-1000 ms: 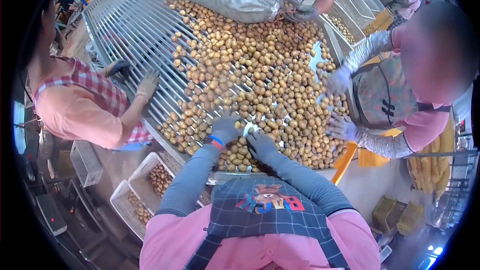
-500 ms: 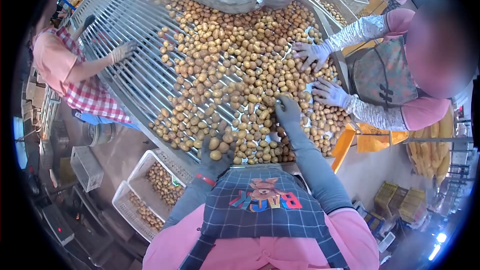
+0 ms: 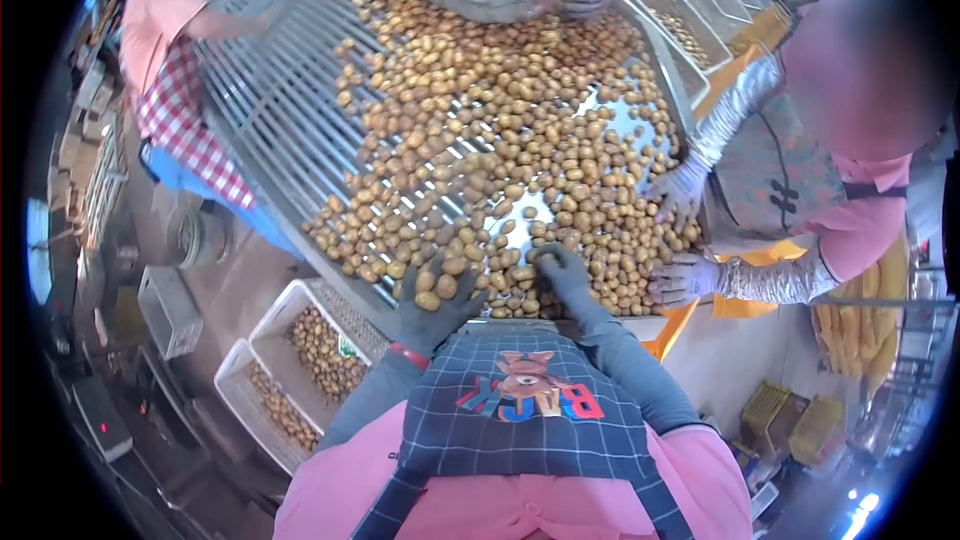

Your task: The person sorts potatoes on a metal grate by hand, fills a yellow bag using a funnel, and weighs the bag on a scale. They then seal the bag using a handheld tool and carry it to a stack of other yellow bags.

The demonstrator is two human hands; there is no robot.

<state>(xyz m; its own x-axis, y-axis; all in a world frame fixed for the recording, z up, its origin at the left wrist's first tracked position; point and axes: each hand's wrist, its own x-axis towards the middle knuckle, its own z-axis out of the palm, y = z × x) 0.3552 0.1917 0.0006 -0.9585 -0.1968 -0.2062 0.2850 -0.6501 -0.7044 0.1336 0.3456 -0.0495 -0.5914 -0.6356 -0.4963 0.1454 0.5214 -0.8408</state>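
Note:
Grey-gloved, my left hand (image 3: pixel 432 318) is at the near edge of the sorting table (image 3: pixel 375 312), cupped around a few potatoes (image 3: pixel 427 301) with its fingers curled up beside them. My right hand (image 3: pixel 566 277), also in a grey glove, rests among the loose potatoes (image 3: pixel 600 230) close to the same edge. Its fingers are bent but apart, pointing left and touching potatoes; their undersides are hidden. A bare white patch (image 3: pixel 522 220) of table surface shows just beyond this hand.
Metal bars (image 3: pixel 290 80) form the table's left part. Opposite, a person's gloved hands (image 3: pixel 683 280) touch potatoes at the right edge. Other people stand at the far side and far left. White crates (image 3: pixel 262 340) holding potatoes stand at lower left; yellow crates (image 3: pixel 790 420) sit at lower right.
My right hand has drawn back toward me, and a bare patch has opened among the potatoes. My left hand stays around its potatoes. The co-worker's hands at right have moved nearer the edge.

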